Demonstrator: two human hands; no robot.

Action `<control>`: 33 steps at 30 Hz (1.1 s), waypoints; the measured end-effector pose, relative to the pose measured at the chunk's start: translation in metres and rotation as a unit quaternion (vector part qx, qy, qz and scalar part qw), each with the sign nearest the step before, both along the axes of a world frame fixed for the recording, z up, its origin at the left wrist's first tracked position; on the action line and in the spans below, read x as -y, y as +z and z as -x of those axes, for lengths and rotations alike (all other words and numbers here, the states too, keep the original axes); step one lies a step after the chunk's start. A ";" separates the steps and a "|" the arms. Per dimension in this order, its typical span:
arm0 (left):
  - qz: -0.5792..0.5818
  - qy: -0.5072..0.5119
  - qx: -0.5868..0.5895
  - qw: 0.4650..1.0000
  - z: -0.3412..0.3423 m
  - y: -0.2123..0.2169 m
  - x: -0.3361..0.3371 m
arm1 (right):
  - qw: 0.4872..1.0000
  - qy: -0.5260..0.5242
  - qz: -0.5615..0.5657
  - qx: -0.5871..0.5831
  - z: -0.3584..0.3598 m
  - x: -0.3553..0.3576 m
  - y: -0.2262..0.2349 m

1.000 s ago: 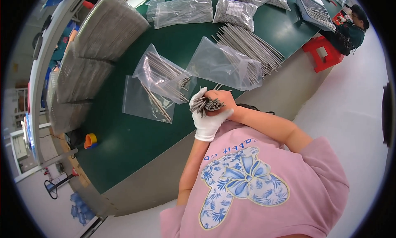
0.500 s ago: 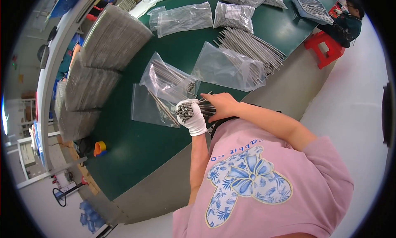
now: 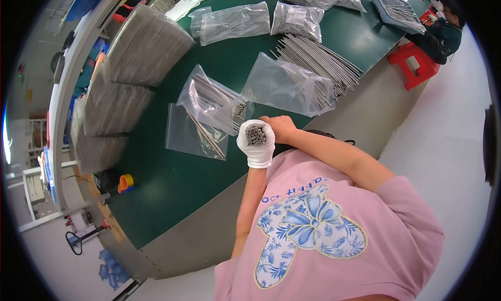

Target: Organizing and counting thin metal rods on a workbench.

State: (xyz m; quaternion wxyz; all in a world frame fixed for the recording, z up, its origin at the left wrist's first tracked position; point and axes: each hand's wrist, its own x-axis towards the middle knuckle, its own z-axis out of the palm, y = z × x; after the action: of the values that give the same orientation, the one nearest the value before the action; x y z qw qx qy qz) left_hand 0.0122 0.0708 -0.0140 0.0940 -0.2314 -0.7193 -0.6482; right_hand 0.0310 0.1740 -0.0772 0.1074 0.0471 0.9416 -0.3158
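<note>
My left hand (image 3: 257,147), in a white glove, is closed round a bundle of thin metal rods (image 3: 255,134) held upright, their ends facing the camera. My bare right hand (image 3: 279,127) rests against the glove and the bundle from the right. Both hands hover over the near edge of the green table (image 3: 172,186). Just beyond them lie two clear plastic bags: one with several rods inside (image 3: 211,100), and a flatter one holding a few rods (image 3: 194,135).
A larger clear bag (image 3: 287,84) lies over a loose heap of long rods (image 3: 321,58). Stacks of grey trays (image 3: 141,50) line the table's left side. More filled bags (image 3: 235,21) sit farther back. A seated person (image 3: 443,29) and a red stool (image 3: 415,63) are at the far right.
The bundle has been turned upright in my gloved hand, so the rod ends now face up. My hands have stayed near the table's front edge.
</note>
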 end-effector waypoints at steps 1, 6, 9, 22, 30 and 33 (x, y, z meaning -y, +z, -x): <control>-0.001 0.005 0.001 1.000 0.001 -0.004 -0.001 | 0.999 -0.004 -0.014 0.044 0.000 -0.002 0.000; -0.020 0.025 0.013 0.999 -0.002 0.000 -0.004 | 0.997 -0.022 0.015 0.072 -0.016 -0.035 0.012; 0.021 0.035 -0.021 0.999 -0.004 0.012 -0.005 | 0.991 -0.076 0.061 0.088 -0.024 -0.060 0.023; -0.009 -0.047 0.117 0.992 0.000 0.020 -0.003 | 0.914 0.076 0.254 -0.307 -0.009 -0.076 0.140; 0.001 0.008 0.078 0.997 -0.003 0.014 -0.006 | 0.898 0.179 0.189 -0.355 0.014 -0.061 0.149; 0.006 0.011 0.072 0.997 -0.004 0.019 -0.007 | 0.891 0.204 0.172 -0.367 0.016 -0.057 0.146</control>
State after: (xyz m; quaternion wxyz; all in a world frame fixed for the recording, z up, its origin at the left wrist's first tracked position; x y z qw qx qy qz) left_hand 0.0163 0.0778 0.0046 0.0483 -0.1766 -0.7305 -0.6579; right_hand 0.0146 0.2309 0.0686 -0.1774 -0.2842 0.8337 -0.4389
